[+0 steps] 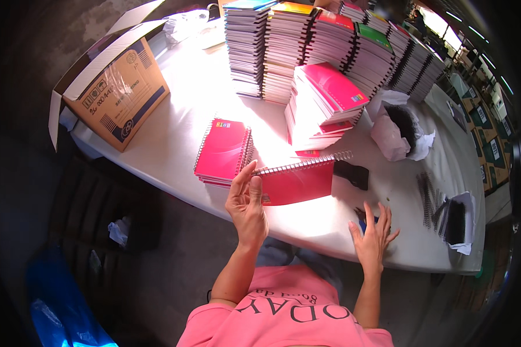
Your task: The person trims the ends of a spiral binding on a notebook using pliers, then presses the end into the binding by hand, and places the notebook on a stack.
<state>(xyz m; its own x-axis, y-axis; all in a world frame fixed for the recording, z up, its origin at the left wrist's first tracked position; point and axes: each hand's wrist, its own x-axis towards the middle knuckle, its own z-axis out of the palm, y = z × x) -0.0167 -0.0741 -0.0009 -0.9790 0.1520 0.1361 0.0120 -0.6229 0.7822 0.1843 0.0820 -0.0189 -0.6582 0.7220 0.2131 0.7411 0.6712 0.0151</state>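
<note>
My left hand (249,211) pinches one end of a red spiral notebook (298,184), held tilted over the table's near edge. A metal coil (342,155) runs along its upper edge and sticks out past the right end. My right hand (373,234) has its fingers spread just above the table, over a small dark and blue tool (363,220) mostly hidden beneath it; its kind cannot be made out. A black object (352,174) lies behind the notebook's right end. Left of the held notebook sits a short stack of red spiral notebooks (222,149).
A leaning stack of red-covered books (333,92) stands mid-table before tall stacks of bound notebooks (283,52). An open cardboard box (121,95) is at the left edge. Paper-wrapped bundles of dark coils (404,130) and loose coils (428,199) lie at the right.
</note>
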